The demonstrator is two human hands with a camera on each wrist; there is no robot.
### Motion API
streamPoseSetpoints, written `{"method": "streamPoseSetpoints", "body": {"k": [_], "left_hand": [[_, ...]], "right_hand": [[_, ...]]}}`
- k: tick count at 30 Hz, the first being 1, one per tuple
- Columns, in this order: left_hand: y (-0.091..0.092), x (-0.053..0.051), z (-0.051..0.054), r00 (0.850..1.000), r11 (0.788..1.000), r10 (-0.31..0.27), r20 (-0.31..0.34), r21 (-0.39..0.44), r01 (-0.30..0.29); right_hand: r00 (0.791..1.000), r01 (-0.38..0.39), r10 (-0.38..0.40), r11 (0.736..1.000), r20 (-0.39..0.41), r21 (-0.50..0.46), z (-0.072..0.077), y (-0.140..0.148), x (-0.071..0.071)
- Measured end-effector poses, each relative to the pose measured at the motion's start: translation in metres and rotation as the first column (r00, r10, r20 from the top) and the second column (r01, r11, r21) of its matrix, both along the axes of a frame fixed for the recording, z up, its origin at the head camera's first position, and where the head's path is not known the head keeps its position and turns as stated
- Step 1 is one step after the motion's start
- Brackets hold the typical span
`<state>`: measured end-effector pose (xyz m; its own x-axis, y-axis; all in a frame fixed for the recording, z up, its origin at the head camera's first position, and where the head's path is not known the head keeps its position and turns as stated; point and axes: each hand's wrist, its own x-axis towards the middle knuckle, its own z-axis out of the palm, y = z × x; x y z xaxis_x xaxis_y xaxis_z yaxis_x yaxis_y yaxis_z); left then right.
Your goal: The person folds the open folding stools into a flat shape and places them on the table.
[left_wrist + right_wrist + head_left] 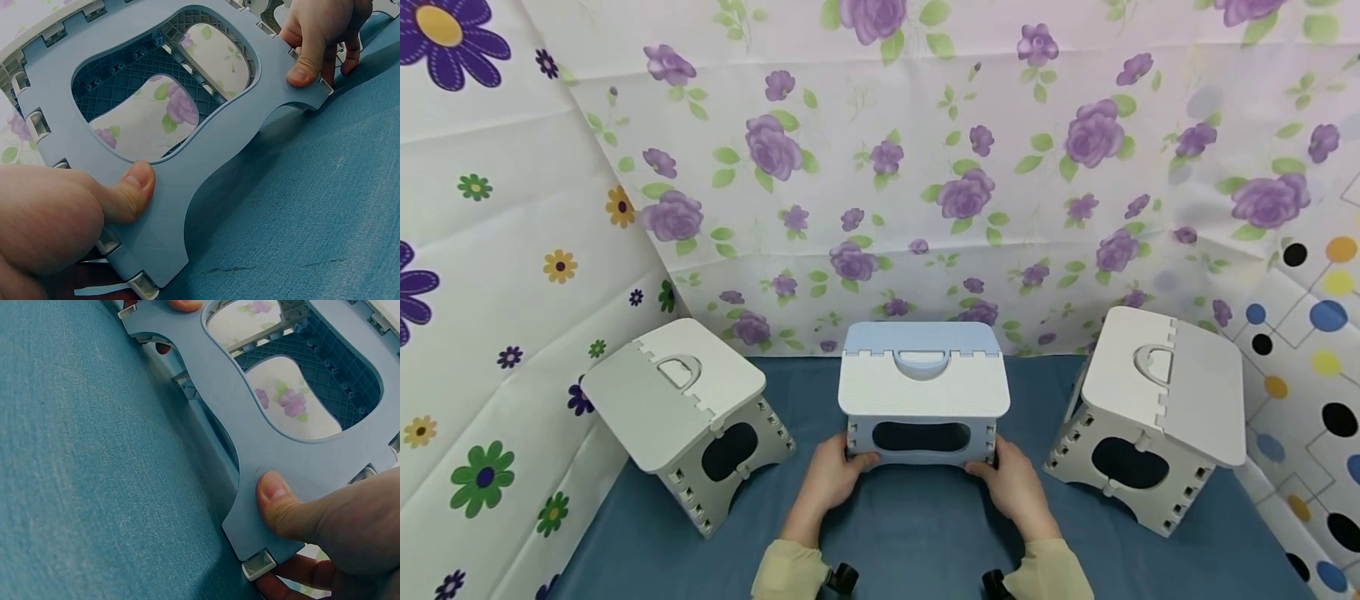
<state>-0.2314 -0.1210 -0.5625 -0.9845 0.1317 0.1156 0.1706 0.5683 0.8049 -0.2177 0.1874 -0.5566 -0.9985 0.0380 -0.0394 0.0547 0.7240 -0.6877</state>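
Note:
A blue and white folding step stool (925,392) stands unfolded in the middle of the head view, its blue handle (921,363) on the top. My left hand (833,473) grips its lower left side, the thumb lying on the blue front panel (215,140) in the left wrist view. At the lower right side my right hand (1011,479) holds the stool in the same way, its thumb pressed on the panel in the right wrist view. Fingers of both hands curl behind the legs and are partly hidden.
To the left stands a white and grey folding stool (673,392), turned at an angle. Another white and grey stool (1157,392) stands to the right. Blue cloth (917,533) covers the table, and a flowered sheet (910,208) hangs behind it.

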Motion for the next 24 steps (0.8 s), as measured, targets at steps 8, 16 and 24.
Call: {"method": "streamPoseSetpoints", "body": {"k": [8,16,24], "left_hand": [[0.001,-0.0013,0.0017,1.0,1.0,0.003,0.007,-0.009,-0.003],[-0.0004,0.0006,-0.0001,1.0,1.0,0.009,0.023,-0.016,-0.009],[-0.001,-0.004,0.0015,1.0,1.0,-0.001,0.014,-0.009,0.001]], "right_hand": [[1.0,0.007,-0.007,1.0,0.003,0.007,0.0009,0.0006,-0.0023],[1.0,0.006,-0.006,1.0,0.021,-0.006,-0.0018,-0.0003,-0.0019],[1.0,-0.002,0.002,1.0,0.003,0.004,0.0012,-0.0003,-0.0044]]}}
